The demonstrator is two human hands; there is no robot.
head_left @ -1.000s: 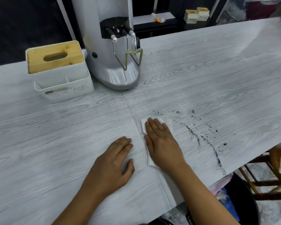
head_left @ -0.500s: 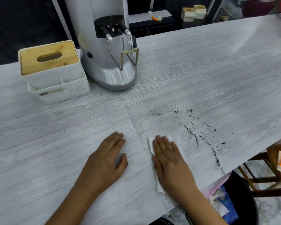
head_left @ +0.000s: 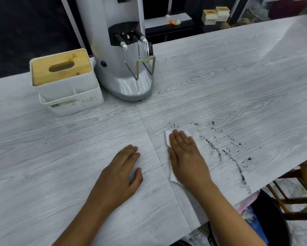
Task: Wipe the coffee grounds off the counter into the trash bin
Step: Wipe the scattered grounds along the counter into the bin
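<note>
My right hand (head_left: 187, 157) lies flat, fingers straight, pressing a white tissue (head_left: 194, 135) onto the grey wood-grain counter (head_left: 237, 89). Dark coffee grounds (head_left: 227, 153) are scattered in streaks just right of the tissue, running down to the counter's front edge. A few specks lie above my fingertips. My left hand (head_left: 121, 172) rests palm-down on the counter, left of the tissue, holding nothing. A black trash bin (head_left: 273, 221) with a bag in it stands below the counter's edge at the lower right.
A silver coffee grinder (head_left: 124, 55) stands at the back centre. A white tissue box with a wooden lid (head_left: 64, 80) sits to its left. A wooden stool frame (head_left: 294, 194) stands beside the bin on the right.
My right hand pulled the tissue toward me and to the right, then pushed it back up near the top specks. My left hand stayed flat on the counter.
</note>
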